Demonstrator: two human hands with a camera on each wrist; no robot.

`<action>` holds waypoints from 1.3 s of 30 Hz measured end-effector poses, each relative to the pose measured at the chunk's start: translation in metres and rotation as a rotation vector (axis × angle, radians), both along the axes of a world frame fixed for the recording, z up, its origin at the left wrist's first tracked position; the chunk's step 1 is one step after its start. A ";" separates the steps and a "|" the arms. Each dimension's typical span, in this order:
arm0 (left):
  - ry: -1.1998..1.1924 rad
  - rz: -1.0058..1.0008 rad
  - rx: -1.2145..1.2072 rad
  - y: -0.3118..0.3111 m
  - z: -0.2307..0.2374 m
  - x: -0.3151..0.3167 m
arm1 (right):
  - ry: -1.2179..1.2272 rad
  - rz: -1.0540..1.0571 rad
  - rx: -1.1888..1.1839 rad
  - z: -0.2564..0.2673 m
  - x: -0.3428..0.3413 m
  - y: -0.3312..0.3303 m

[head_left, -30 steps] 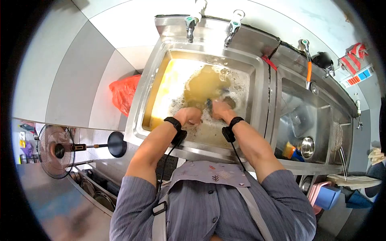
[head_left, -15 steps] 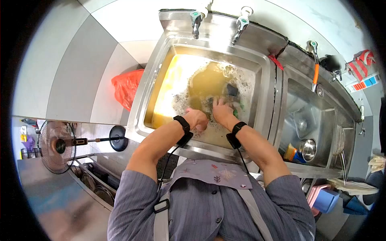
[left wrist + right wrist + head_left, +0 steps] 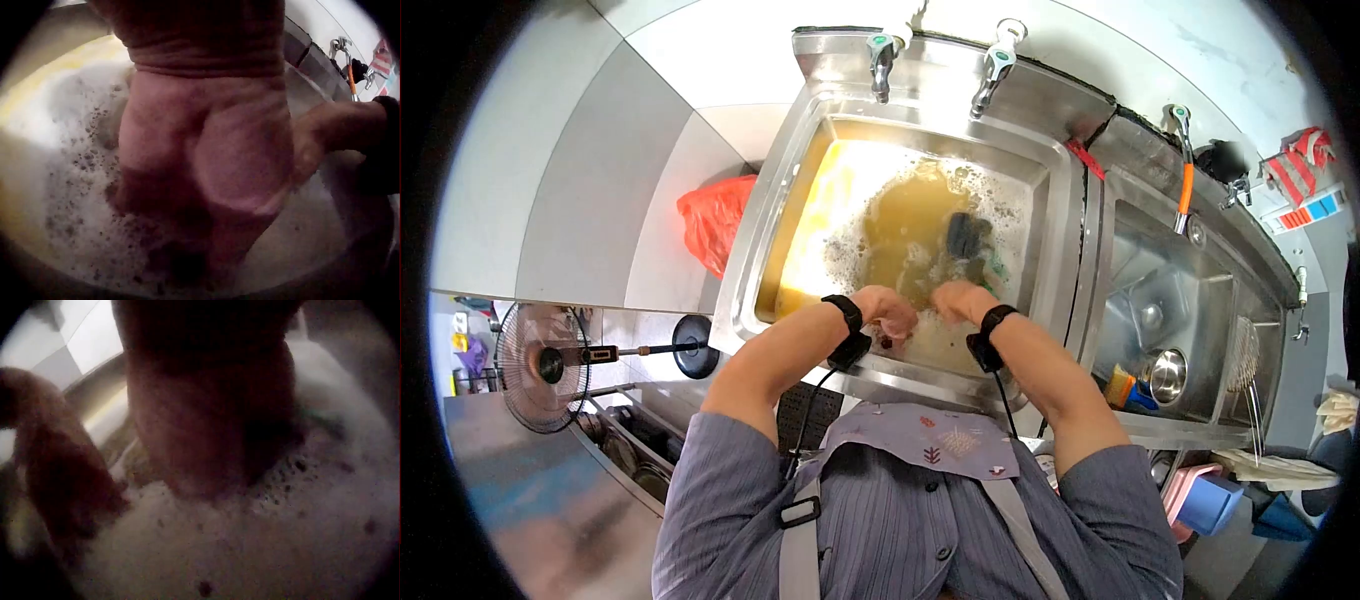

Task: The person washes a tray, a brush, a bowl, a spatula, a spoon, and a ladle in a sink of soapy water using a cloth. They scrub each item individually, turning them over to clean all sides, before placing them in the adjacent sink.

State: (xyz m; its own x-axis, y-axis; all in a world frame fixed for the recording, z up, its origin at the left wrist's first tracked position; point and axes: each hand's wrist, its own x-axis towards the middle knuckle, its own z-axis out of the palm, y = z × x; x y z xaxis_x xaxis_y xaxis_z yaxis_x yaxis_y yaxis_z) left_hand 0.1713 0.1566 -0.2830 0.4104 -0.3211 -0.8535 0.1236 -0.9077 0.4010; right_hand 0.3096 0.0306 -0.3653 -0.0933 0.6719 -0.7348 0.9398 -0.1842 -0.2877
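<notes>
Murky yellowish water (image 3: 910, 215) with suds fills the left steel sink (image 3: 745, 300). My left hand (image 3: 887, 312) dips into it near the front of the basin, fingers under the surface. Just to its right, my right hand (image 3: 960, 300) is in the water too, its fingertips hidden. What either hand grips below the surface, I cannot tell. Beyond the right hand floats a dark, block-like thing (image 3: 966, 236), with something green (image 3: 997, 268) beside it. In the left wrist view, the palm side of the left hand (image 3: 206, 144) goes down into foam.
Two taps (image 3: 882, 75) stand over the back rim. To the right, a second sink (image 3: 1095, 330) holds a round metal bowl (image 3: 1167, 372) and a brush (image 3: 1120, 385). A red plastic bag (image 3: 715, 225) hangs at the left, above a fan (image 3: 545, 365).
The right hand has sunk deeper and drawn slightly toward me. The dark thing, hidden at first, now shows more fully beyond it. The left hand stays about in place.
</notes>
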 end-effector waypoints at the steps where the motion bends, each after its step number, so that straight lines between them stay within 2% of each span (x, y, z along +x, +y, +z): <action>1: 0.048 -0.018 0.030 -0.002 0.014 0.003 | 0.008 -0.002 0.001 -0.003 0.007 -0.002; 2: 0.095 -0.034 0.060 0.000 0.017 0.005 | 0.074 -0.087 0.072 -0.003 0.016 0.000; 3: 0.135 -0.004 0.056 0.006 -0.001 0.007 | 0.139 -0.169 0.141 -0.003 0.024 0.004; 4: 0.139 -0.001 0.054 0.016 -0.013 0.005 | 0.143 -0.166 0.139 0.007 0.030 0.006; 6: 0.149 0.292 -0.136 0.035 -0.027 -0.004 | 0.131 -0.333 0.191 0.047 0.039 0.008; 7: 0.076 0.319 -0.124 0.036 0.003 -0.005 | 0.042 -0.345 0.055 0.062 0.042 0.016; 8: 0.082 0.321 -0.128 0.041 0.005 -0.009 | -0.049 -0.354 -0.076 0.069 0.045 0.022; 9: 0.035 0.372 -0.134 0.047 0.008 -0.012 | -0.008 -0.481 -0.009 0.075 0.044 0.018; 10: -0.013 0.422 -0.139 0.053 0.007 -0.012 | -0.006 -0.481 -0.009 0.081 0.044 0.016; 11: -0.083 0.255 -0.085 0.058 0.006 -0.008 | 0.074 -0.551 0.069 0.088 0.044 0.013; 12: -0.084 0.258 -0.083 0.062 0.004 -0.010 | 0.154 -0.618 0.148 0.095 0.044 0.011; 13: -0.083 0.412 -0.134 0.067 0.005 -0.014 | 0.218 -0.765 0.209 0.101 0.037 0.008; 14: -0.080 0.566 -0.187 0.072 0.005 -0.017 | 0.218 -0.761 0.211 0.108 0.035 0.009; 15: -0.082 0.569 -0.185 0.076 0.005 -0.019 | 0.342 -0.828 0.209 0.116 0.034 0.010; 16: -0.111 0.666 -0.227 0.079 0.007 -0.020 | 0.467 -0.893 0.204 0.118 0.032 0.011; 17: -0.141 0.761 -0.268 0.081 0.009 -0.019 | 0.560 -0.848 0.299 0.120 0.030 0.010; 18: -0.142 0.762 -0.268 0.084 0.010 -0.018 | 0.559 -0.846 0.300 0.122 0.025 0.011; 20: -0.243 0.810 -0.300 0.086 0.020 -0.014 | 0.693 -0.730 0.480 0.136 0.006 0.019; 21: -0.246 0.808 -0.298 0.086 0.022 -0.012 | 0.743 -0.745 0.479 0.145 -0.005 0.021; 22: -0.291 0.778 -0.235 0.086 0.024 -0.009 | 0.764 -0.694 0.587 0.139 -0.014 0.024; 26: -0.392 0.732 -0.049 0.076 0.058 -0.013 | 0.705 -0.719 0.651 0.103 -0.026 0.028; 28: -0.479 0.695 -0.081 0.079 0.048 -0.019 | 0.673 -0.716 0.658 0.092 -0.033 0.028; 30: -0.571 0.661 -0.114 0.085 0.037 -0.022 | 0.670 -0.611 0.706 0.085 -0.037 0.029; 32: -0.672 0.576 -0.010 0.082 0.038 -0.026 | 0.651 -0.613 0.704 0.095 -0.037 0.026; 33: -0.672 0.576 -0.012 0.082 0.039 -0.028 | 0.595 -0.598 0.577 0.098 -0.033 0.028; 34: -0.760 0.627 -0.063 0.086 0.041 -0.031 | 0.538 -0.581 0.455 0.099 -0.027 0.029; 35: -0.847 0.679 -0.115 0.089 0.043 -0.034 | 0.537 -0.579 0.455 0.100 -0.025 0.026; 38: -0.746 0.599 -0.139 0.108 0.061 -0.037 | 0.618 -0.529 0.365 0.102 -0.015 0.017; 39: -0.809 0.586 -0.209 0.113 0.062 -0.041 | 0.619 -0.514 0.341 0.101 -0.013 0.016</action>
